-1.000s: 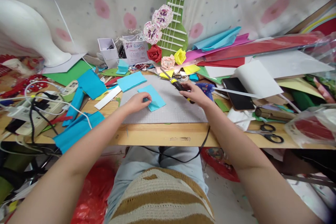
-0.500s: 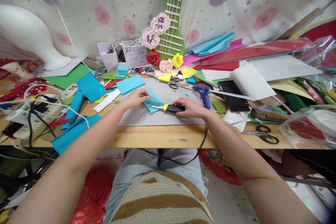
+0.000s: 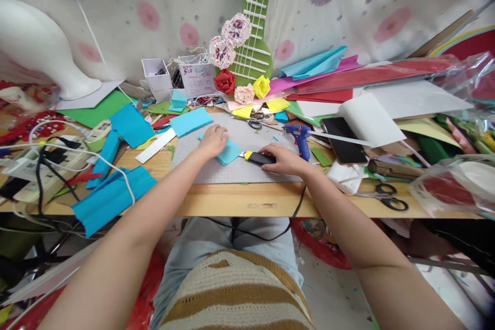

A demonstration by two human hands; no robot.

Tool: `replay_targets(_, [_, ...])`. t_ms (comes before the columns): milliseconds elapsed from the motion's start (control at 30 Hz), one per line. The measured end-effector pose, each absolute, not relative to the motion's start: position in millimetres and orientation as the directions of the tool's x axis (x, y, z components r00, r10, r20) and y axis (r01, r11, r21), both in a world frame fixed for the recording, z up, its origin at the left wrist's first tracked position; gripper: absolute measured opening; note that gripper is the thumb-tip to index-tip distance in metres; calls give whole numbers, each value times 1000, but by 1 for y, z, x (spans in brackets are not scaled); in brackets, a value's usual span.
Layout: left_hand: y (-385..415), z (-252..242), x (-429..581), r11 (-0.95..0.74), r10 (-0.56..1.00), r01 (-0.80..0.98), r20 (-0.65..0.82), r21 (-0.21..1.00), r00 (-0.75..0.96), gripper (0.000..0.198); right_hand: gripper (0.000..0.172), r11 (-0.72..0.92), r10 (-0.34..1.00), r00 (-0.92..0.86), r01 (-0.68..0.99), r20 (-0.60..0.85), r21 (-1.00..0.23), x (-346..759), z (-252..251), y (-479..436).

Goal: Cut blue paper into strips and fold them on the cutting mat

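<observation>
My left hand (image 3: 214, 140) lies flat with fingers together on a folded light-blue paper (image 3: 229, 152), pressing it onto the grey cutting mat (image 3: 235, 171). My right hand (image 3: 282, 159) is wrapped round a black and yellow utility knife (image 3: 255, 157), whose tip sits under the right edge of the blue paper. Both hands rest on the mat near the middle of the wooden table.
A blue glue gun (image 3: 300, 136) stands just behind my right hand, its cord running off the table edge. A phone (image 3: 342, 139), scissors (image 3: 389, 198) and paper rolls lie right. Blue paper pieces (image 3: 112, 196), a power strip (image 3: 46, 165) and cables lie left. Paper flowers (image 3: 232, 82) stand behind.
My right hand brought the knife down from the back of the mat to the blue paper, blade going under the fold. My left hand shifted from pinching the paper to pressing it flat.
</observation>
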State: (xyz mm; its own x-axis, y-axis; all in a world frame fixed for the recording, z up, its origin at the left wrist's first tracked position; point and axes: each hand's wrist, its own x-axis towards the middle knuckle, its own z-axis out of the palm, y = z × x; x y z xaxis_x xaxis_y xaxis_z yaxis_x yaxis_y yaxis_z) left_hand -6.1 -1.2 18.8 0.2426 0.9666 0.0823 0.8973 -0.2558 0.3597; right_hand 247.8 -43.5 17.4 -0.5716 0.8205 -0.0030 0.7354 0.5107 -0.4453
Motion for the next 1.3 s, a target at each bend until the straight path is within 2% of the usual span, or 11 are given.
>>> replay_targets(133, [-3, 1, 19, -154, 987, 962, -11, 226, 160, 54, 38, 501, 827, -562, 739, -1, -449, 247, 18, -44])
replay_targets(300, [-6, -13, 24, -119, 992, 979, -24, 168, 125, 66, 38, 508, 825, -564, 752, -13, -421, 249, 19, -44])
replay_targets(700, [-6, -13, 23, -111, 994, 978, -3, 179, 113, 65, 39, 479, 856, -518, 793, -2, -376, 273, 23, -45])
replay_targets(900, [-5, -13, 22, -105, 994, 975, -6, 197, 108, 65, 37, 539, 814, -580, 745, 18, -392, 270, 23, -41])
replay_targets(1300, [-6, -13, 22, -93, 996, 969, 11, 230, 93, 62, 39, 526, 828, -560, 770, 13, -361, 254, 21, -30])
